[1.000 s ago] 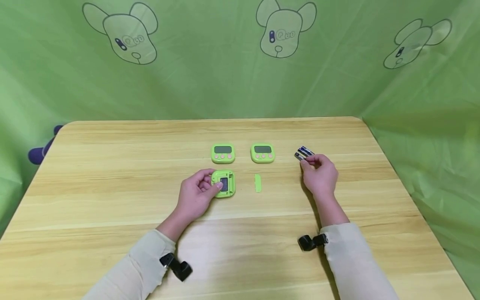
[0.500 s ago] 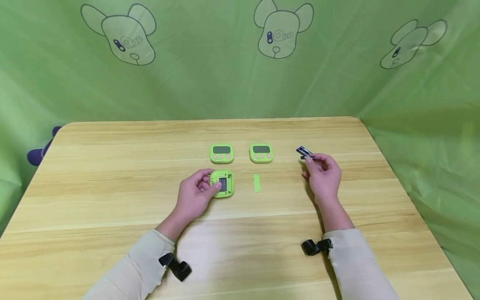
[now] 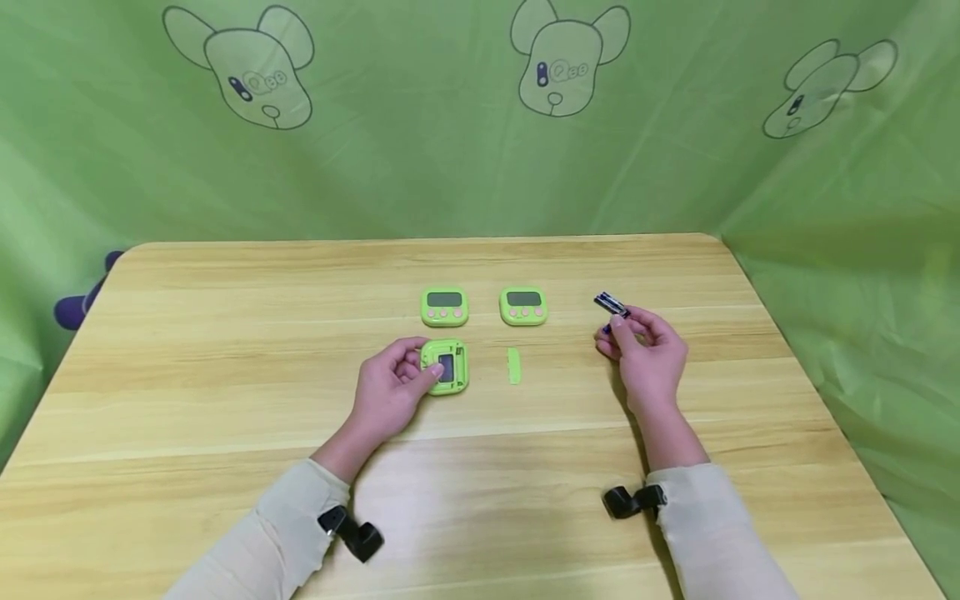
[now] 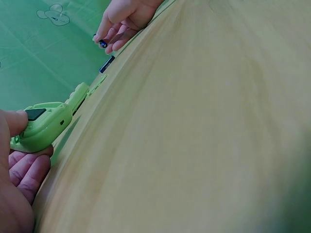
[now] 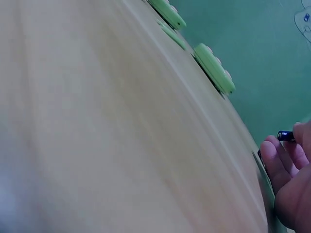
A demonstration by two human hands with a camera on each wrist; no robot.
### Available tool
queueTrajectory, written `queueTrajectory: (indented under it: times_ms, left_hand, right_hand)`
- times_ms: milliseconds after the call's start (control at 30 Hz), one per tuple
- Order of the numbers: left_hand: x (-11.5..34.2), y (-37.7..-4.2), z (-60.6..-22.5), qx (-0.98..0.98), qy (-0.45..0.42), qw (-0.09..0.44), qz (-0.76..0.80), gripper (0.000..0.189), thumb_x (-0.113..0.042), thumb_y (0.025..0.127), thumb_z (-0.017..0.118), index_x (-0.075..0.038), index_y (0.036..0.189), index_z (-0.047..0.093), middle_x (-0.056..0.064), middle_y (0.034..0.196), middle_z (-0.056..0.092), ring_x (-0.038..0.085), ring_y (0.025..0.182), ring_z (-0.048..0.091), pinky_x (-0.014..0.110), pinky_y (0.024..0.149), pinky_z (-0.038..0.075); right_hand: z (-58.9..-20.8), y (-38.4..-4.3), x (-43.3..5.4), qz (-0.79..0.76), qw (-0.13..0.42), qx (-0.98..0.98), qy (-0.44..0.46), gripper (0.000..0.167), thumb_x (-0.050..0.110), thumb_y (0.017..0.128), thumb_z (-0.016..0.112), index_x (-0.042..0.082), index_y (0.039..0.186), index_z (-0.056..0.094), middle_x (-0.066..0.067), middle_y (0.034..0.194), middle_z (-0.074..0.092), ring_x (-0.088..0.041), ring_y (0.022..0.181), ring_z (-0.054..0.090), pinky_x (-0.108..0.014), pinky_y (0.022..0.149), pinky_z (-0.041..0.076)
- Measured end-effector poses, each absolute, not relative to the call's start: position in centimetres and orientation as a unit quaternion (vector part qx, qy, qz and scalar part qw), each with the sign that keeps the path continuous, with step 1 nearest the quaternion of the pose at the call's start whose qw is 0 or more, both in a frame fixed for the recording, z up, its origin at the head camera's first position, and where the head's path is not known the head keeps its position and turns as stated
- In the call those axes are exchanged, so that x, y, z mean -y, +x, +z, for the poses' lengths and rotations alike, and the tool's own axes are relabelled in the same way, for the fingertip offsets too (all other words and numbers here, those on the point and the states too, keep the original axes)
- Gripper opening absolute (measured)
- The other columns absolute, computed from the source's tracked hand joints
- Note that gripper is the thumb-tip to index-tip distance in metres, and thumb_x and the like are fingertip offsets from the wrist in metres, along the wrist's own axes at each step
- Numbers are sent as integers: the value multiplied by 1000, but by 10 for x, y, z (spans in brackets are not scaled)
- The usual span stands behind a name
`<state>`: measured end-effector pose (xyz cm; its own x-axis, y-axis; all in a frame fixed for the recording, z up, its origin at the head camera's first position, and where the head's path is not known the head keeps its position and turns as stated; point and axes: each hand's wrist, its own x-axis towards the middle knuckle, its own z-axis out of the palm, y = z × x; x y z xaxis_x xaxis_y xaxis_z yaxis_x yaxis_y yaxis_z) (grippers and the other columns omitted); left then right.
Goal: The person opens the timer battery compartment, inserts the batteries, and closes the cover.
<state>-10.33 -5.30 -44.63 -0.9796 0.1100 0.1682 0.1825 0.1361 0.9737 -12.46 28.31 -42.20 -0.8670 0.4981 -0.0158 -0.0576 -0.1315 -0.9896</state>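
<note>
In the head view my left hand [image 3: 386, 393] holds a green digital timer [image 3: 456, 354] by its left side, thumb on the face turned up. That face has a dark rectangular patch and an uncovered battery slot along its right edge. My right hand [image 3: 649, 360] pinches a small dark battery [image 5: 285, 136] between thumb and fingers, a little above the table. Just beyond those fingertips, more batteries [image 3: 609, 302] lie side by side. A slim green battery cover [image 3: 513, 366] lies between the two hands, right of the held timer.
Two more green timers, a left one [image 3: 444, 307] and a right one [image 3: 523, 307], lie behind with grey screens and pink buttons up. The wooden table [image 3: 480, 500] ends at a green curtain [image 3: 420, 167] printed with animal heads.
My right hand has picked one battery off the group, drawn it slightly back to the right and tilted it in the fingers. The left hand and its timer stay put.
</note>
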Motion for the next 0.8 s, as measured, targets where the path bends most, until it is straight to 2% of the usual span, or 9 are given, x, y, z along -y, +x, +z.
queueTrajectory:
  times_ms: [267, 433, 800]
  left_hand:
    - [55, -107, -446, 753, -79, 22, -653, 33, -5, 87, 77, 2, 118, 67, 9, 85, 62, 16, 69, 56, 20, 58, 48]
    - [57, -108, -446, 758, -72, 10, -649, 33, -7, 88, 76, 1, 118, 66, 8, 86, 64, 17, 69, 58, 22, 59, 49]
    - [59, -108, -445, 759, -70, 0, -647, 35, -9, 88, 77, 0, 120, 66, 7, 86, 65, 17, 69, 58, 23, 59, 49]
  right_hand:
    - [-422, -121, -263, 743, 168, 626, -168, 38, -11, 85, 73, -16, 119, 58, -17, 93, 64, -26, 78, 73, -36, 74, 58]
    - [-421, -114, -245, 734, 159, 645, -140, 34, -13, 84, 73, -19, 115, 60, -20, 91, 68, -24, 75, 72, -35, 74, 58]
    - [-411, -100, -204, 683, 111, 718, -77, 25, -9, 84, 75, -11, 107, 69, -16, 90, 72, -18, 75, 71, -35, 69, 59]
